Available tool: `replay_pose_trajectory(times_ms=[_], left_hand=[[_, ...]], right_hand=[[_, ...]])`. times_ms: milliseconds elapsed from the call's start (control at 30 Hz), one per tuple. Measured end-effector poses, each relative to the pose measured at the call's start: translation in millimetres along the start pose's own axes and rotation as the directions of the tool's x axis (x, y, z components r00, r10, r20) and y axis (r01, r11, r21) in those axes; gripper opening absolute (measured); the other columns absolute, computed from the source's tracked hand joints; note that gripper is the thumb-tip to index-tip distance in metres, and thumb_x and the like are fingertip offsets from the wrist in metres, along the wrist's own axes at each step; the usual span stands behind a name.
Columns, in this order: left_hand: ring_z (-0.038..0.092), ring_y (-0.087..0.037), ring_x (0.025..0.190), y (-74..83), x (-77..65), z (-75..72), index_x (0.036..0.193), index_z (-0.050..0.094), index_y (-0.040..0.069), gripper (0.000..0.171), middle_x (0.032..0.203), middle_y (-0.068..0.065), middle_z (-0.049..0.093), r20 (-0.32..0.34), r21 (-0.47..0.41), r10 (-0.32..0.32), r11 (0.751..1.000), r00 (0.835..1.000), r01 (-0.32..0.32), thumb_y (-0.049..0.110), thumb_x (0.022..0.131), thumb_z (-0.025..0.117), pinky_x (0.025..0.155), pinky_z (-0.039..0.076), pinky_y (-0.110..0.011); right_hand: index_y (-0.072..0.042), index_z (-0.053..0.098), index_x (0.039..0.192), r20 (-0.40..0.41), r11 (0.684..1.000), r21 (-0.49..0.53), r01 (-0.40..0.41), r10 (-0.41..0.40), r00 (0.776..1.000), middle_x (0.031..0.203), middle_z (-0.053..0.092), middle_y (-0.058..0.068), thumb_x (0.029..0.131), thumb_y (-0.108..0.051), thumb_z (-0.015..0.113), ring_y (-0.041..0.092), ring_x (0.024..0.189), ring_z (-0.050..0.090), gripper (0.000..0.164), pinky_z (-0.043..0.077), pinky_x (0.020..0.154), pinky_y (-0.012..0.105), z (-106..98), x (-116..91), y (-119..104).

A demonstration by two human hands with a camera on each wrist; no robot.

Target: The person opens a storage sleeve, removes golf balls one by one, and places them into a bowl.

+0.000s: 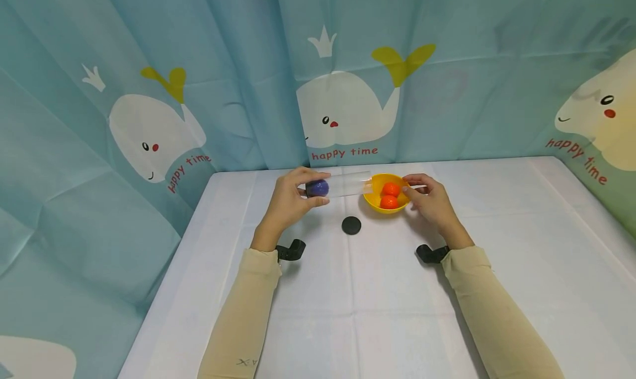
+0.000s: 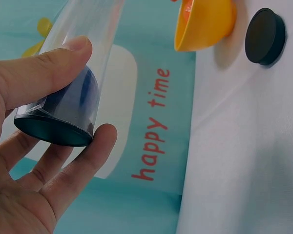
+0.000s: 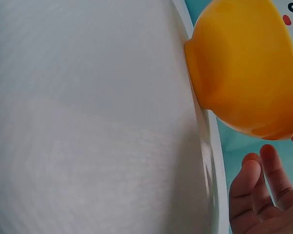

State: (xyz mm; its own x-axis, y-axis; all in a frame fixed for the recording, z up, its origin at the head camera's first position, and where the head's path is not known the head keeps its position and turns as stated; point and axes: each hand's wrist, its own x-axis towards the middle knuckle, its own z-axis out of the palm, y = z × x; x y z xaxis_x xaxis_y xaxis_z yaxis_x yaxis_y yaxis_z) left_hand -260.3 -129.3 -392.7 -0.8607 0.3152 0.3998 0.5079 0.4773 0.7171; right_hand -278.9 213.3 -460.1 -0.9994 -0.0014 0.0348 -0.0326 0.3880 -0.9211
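Note:
My left hand (image 1: pixel 293 197) grips a clear plastic tube (image 1: pixel 348 184) by its black-capped end, thumb on one side and fingers on the other. Inside that end sits a dark blue ball (image 1: pixel 318 188). The tube lies nearly level, its far end over the left rim of a yellow bowl (image 1: pixel 385 210). Two orange balls (image 1: pixel 391 189) rest in the bowl. At the bowl's right rim is my right hand (image 1: pixel 433 203), thumb and forefinger apart by the edge. In the right wrist view its other fingers (image 3: pixel 278 180) hang loosely below the bowl (image 3: pixel 244 68), not around it.
A round black cap (image 1: pixel 351 225) lies on the white tablecloth (image 1: pixel 318 291), in front of the tube and bowl. Behind the table hangs a blue curtain (image 1: pixel 258 92) with whale prints. Each wrist bears a black camera mount (image 1: pixel 293 250).

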Motion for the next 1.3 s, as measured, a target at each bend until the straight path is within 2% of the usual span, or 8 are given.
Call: replay_pose_trajectory(times_ms=[300, 567, 767, 900, 1033, 1200, 1300], left_hand=[[0.064, -0.021, 0.108, 0.3, 0.1, -0.4, 0.123, 0.076, 0.02, 0.048, 0.121, -0.003, 0.07, 0.001, -0.001, 0.002, 1.0, 1.0, -0.002, 0.013, 0.078, 0.09, 0.076, 0.058, -0.035], [0.064, -0.022, 0.108, -0.1, -0.3, 0.0, 0.123, 0.076, 0.017, 0.047, 0.12, -0.005, 0.069, -0.002, -0.012, 0.005, 1.0, 1.0, -0.005, 0.012, 0.078, 0.09, 0.078, 0.059, -0.042], [0.063, -0.02, 0.11, 2.1, -0.4, -0.3, 0.124, 0.076, 0.021, 0.048, 0.121, -0.003, 0.069, -0.003, 0.013, 0.001, 1.0, 1.0, -0.001, 0.013, 0.078, 0.09, 0.078, 0.059, -0.038], [0.063, -0.021, 0.111, 3.4, -0.1, -0.7, 0.125, 0.075, 0.019, 0.048, 0.122, -0.003, 0.068, -0.001, 0.023, 0.004, 1.0, 1.0, -0.004, 0.013, 0.079, 0.089, 0.078, 0.059, -0.036], [0.063, -0.021, 0.11, 4.1, -0.1, -1.1, 0.125, 0.075, 0.018, 0.048, 0.122, -0.003, 0.069, -0.002, 0.025, 0.008, 1.0, 1.0, -0.008, 0.013, 0.079, 0.089, 0.078, 0.058, -0.036], [0.064, -0.021, 0.108, 6.5, 0.3, -1.5, 0.125, 0.075, 0.02, 0.049, 0.122, -0.003, 0.069, 0.001, 0.022, 0.019, 1.0, 1.0, -0.019, 0.012, 0.079, 0.089, 0.079, 0.059, -0.042], [0.064, -0.022, 0.108, 8.7, 0.7, -1.3, 0.125, 0.075, 0.017, 0.049, 0.122, -0.005, 0.069, 0.009, 0.028, 0.03, 0.999, 0.999, -0.031, 0.012, 0.079, 0.089, 0.079, 0.059, -0.045]], right_hand=[[-0.006, 0.062, 0.134, -0.038, 0.998, 0.023, 0.05, -0.049, 0.998, 0.134, 0.058, 0.017, 0.103, -0.024, 0.061, 0.012, 0.093, 0.055, 0.037, 0.054, 0.07, 0.017, -2.5, -2.1, -4.8], [-0.003, 0.063, 0.133, -0.074, 0.995, 0.029, 0.091, -0.088, 0.993, 0.132, 0.06, 0.017, 0.104, -0.024, 0.059, 0.012, 0.095, 0.054, 0.036, 0.051, 0.072, 0.013, -4.7, -4.0, -10.1], [0.0, 0.062, 0.133, -0.087, 0.995, 0.049, 0.091, -0.087, 0.992, 0.13, 0.061, 0.018, 0.104, -0.023, 0.058, 0.008, 0.095, 0.056, 0.037, 0.051, 0.073, 0.013, -5.1, -3.1, -13.3], [0.0, 0.061, 0.133, -0.082, 0.994, 0.065, 0.084, -0.078, 0.994, 0.132, 0.061, 0.018, 0.104, -0.024, 0.059, 0.006, 0.096, 0.056, 0.038, 0.051, 0.073, 0.014, -5.6, -2.4, -14.7], [0.0, 0.061, 0.133, -0.078, 0.995, 0.064, 0.083, -0.078, 0.994, 0.126, 0.062, 0.012, 0.105, -0.026, 0.058, 0.007, 0.099, 0.055, 0.038, 0.05, 0.073, 0.015, -6.3, -3.2, -17.6], [0.0, 0.062, 0.131, -0.091, 0.995, 0.048, 0.086, -0.081, 0.993, 0.111, 0.062, -0.006, 0.104, -0.027, 0.059, 0.011, 0.097, 0.054, 0.038, 0.05, 0.074, 0.017, -5.2, -5.0, -24.7], [-0.002, 0.063, 0.13, -0.085, 0.996, 0.037, 0.083, -0.08, 0.993, 0.11, 0.062, -0.007, 0.104, -0.027, 0.059, 0.013, 0.097, 0.054, 0.036, 0.05, 0.075, 0.017, -3.1, -6.7, -30.9]])
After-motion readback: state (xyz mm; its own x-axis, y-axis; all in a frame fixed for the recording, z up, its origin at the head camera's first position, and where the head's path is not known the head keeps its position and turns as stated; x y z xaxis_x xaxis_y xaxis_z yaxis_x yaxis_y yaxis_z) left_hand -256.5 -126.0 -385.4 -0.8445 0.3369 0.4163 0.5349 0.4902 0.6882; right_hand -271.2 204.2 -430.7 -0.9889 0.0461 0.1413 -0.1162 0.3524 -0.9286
